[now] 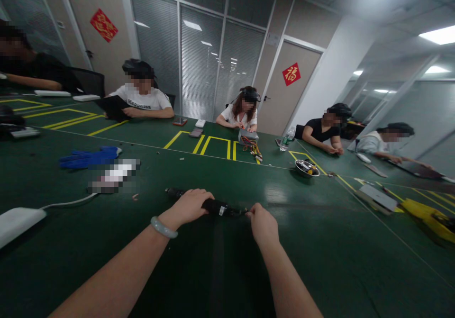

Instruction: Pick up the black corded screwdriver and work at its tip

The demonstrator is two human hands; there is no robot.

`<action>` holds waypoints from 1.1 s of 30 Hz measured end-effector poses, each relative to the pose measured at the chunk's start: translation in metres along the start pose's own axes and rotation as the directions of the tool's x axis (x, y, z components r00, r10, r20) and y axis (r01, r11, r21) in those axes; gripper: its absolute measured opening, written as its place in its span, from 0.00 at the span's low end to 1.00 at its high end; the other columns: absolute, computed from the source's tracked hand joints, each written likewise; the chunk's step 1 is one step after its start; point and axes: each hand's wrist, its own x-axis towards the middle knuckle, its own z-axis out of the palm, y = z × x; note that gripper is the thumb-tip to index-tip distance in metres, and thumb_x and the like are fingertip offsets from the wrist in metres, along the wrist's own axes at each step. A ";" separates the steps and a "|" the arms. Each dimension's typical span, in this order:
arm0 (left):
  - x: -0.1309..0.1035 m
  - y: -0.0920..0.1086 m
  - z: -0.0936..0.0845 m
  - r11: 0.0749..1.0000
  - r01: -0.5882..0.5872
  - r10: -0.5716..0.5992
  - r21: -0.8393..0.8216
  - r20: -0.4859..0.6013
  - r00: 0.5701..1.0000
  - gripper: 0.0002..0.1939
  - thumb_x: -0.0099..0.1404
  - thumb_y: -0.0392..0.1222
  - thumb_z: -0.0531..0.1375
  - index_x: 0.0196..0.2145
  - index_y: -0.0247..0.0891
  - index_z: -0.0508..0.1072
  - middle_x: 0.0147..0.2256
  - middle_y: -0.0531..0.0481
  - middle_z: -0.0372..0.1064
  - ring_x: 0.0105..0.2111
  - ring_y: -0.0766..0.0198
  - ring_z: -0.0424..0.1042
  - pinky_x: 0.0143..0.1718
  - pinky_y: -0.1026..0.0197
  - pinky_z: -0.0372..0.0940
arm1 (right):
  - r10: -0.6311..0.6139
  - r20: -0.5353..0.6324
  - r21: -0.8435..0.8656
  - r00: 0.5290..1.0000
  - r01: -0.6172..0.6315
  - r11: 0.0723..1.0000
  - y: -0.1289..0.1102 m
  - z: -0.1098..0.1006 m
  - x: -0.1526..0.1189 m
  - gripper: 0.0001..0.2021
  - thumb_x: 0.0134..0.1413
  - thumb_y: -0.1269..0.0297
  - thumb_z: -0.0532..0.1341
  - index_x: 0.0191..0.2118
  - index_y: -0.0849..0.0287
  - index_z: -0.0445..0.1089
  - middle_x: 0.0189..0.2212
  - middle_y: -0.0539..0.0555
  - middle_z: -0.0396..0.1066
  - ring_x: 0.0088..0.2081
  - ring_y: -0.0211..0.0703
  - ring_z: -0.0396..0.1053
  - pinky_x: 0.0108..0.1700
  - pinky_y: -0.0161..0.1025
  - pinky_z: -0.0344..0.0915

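A long black device (pixel 215 207) with a small white label lies crosswise just above the green tabletop or on it; I cannot tell which. Wrapped over its middle is my left hand (pixel 194 204), with a pale bangle at the wrist. The device's dark end sticks out to the left of that hand. At the right end, where it narrows to thin dark parts, the fingertips of my right hand (pixel 262 221) are pinched together. Whether they grip the device's tip or some small piece there is too small to make out.
Blue gloves (pixel 90 158) and a white power bank-like block (pixel 21 223) with a cable lie to the left. A metal bowl (pixel 306 168) of small parts stands front right, near a water bottle (pixel 286 140). Several people sit along the table's (pixel 220 280) far side.
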 end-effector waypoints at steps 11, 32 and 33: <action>0.026 0.065 0.030 0.996 -0.084 0.086 0.021 -0.186 0.979 0.13 0.62 0.38 0.61 0.46 0.44 0.69 0.46 0.50 0.68 0.48 0.57 0.66 0.52 0.54 0.58 | -0.114 -0.074 0.220 0.991 0.128 0.967 -0.007 0.028 0.007 0.07 0.55 0.69 0.60 0.40 0.55 0.70 0.39 0.52 0.74 0.41 0.43 0.70 0.41 0.36 0.59; 0.029 0.055 0.028 0.983 -0.185 0.185 0.002 -0.081 0.979 0.06 0.65 0.40 0.58 0.40 0.44 0.71 0.42 0.51 0.69 0.42 0.58 0.68 0.45 0.56 0.59 | -0.218 -0.070 0.193 0.973 0.228 0.954 -0.013 0.019 -0.002 0.06 0.56 0.68 0.59 0.35 0.54 0.74 0.36 0.50 0.73 0.39 0.40 0.70 0.43 0.34 0.61; 0.029 0.054 0.028 0.983 -0.186 0.186 0.000 -0.084 0.979 0.06 0.65 0.40 0.58 0.40 0.44 0.71 0.41 0.51 0.69 0.42 0.58 0.68 0.45 0.56 0.59 | -0.231 -0.074 0.203 0.970 0.241 0.949 -0.013 0.019 -0.003 0.06 0.56 0.68 0.59 0.35 0.54 0.74 0.35 0.50 0.73 0.39 0.40 0.70 0.43 0.33 0.61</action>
